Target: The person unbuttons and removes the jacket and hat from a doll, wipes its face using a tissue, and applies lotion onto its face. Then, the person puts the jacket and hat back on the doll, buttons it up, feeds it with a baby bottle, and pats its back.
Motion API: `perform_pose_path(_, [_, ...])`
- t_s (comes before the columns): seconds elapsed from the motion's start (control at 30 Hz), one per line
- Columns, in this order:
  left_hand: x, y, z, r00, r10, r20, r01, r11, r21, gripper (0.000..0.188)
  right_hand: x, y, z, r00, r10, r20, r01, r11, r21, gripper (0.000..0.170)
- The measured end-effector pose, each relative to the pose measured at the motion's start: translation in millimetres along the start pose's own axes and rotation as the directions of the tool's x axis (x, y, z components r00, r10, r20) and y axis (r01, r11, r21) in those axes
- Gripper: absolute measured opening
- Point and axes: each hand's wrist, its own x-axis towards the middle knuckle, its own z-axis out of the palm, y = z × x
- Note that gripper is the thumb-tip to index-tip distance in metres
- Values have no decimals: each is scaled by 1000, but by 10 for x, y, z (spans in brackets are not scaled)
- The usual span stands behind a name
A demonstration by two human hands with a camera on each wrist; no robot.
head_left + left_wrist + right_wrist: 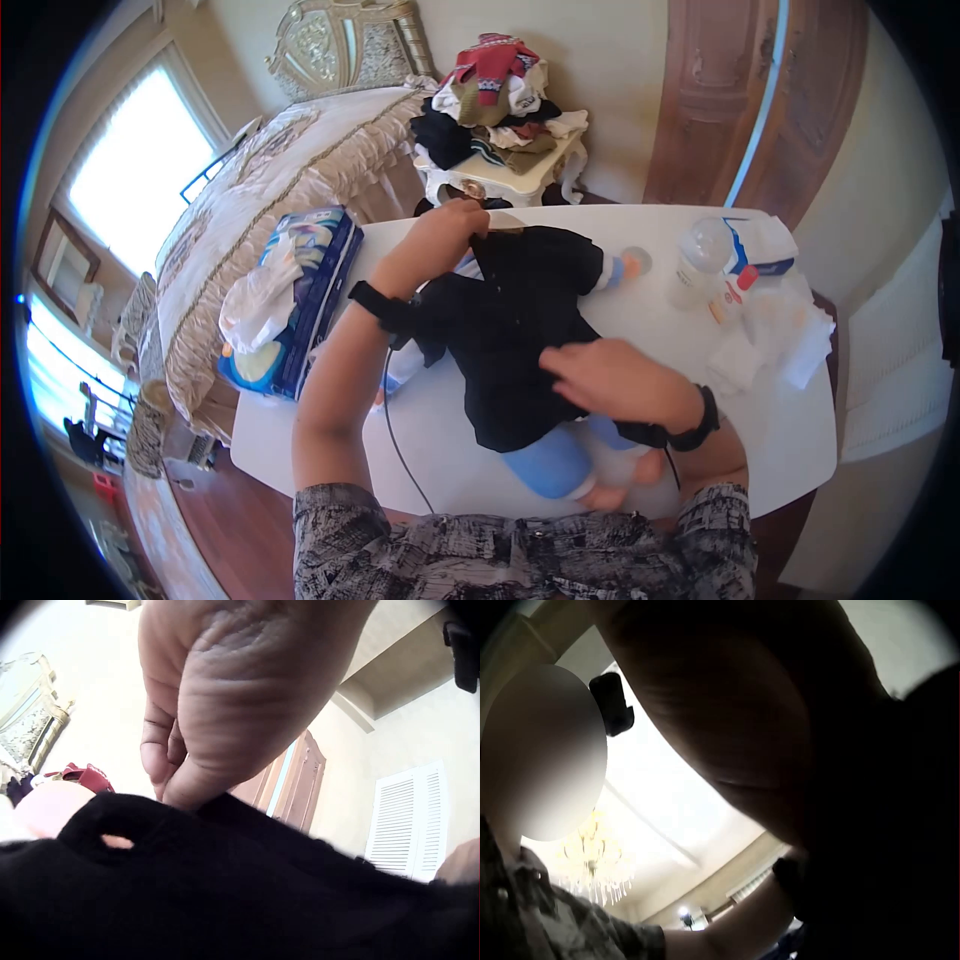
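A black garment [520, 330] lies over a doll on the white table; the doll's light-blue leg [545, 463], bare feet and one small hand [630, 266] show around it. My left hand [437, 243] is at the garment's upper left, and in the left wrist view the left hand [240, 697] pinches the black cloth [187, 877] between thumb and fingers. Over the garment's lower right is my right hand [630, 383], slightly blurred, fingers extended loosely; whether it touches the cloth is unclear. The right wrist view shows the right hand [727, 712] dark, its fingertips hidden.
On the table's left lies a blue package [310, 290] with white tissue on it. Clear bottle [697, 262], a white-and-blue pack [765, 245] and crumpled tissues [770, 345] are at the right. Behind stands a small table [500, 178] with piled clothes, beside a bed [270, 190].
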Motion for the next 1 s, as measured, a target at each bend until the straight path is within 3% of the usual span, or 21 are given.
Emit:
perform_pose_path(0.13, [-256,47,72,994,-60,96,69,993,-91,13,9,-81,39,992,-70,108,87,984,-154,29])
perform_pose_path(0.23, [-433,170,33,995,-85,-51,83,995,-50,11,-46,-21,-24,985,-157,72,164,980,-109,33])
perform_pose_path(0.33, [-609,460,-50,933,-285,-221,254,954,-160,12,-18,-52,-283,993,-104,53,100,992,78,31])
perform_pose_path(0.43, [-762,784,-134,961,-276,19,274,940,-204,22,90,2,-361,1000,9,20,-14,962,274,36])
perform_pose_path(0.53, [-860,1157,-119,998,-42,45,56,920,-389,45,219,28,-221,998,-66,24,60,977,205,38])
perform_pose_path(0.67, [-925,1226,146,989,149,23,-122,882,-456,30,324,151,-40,995,-92,48,88,993,84,32])
perform_pose_path(0.77, [-911,1095,64,969,246,28,-183,790,-585,24,324,52,-193,991,-82,105,61,980,190,26])
perform_pose_path(0.83, [-940,1022,-23,952,306,-11,-227,680,-698,20,287,52,-253,974,-169,153,133,966,221,24])
perform_pose_path(0.87, [-964,1015,-23,934,356,35,-220,649,-729,19,275,52,-275,962,-212,174,168,957,238,23])
perform_pose_path(0.93, [-1008,1002,-32,879,461,124,-197,588,-784,15,294,8,-203,932,-155,327,67,962,267,23])
perform_pose_path(1.0, [-1035,1032,-88,881,393,263,-33,605,-796,14,362,-23,-144,878,-104,467,-18,968,249,25])
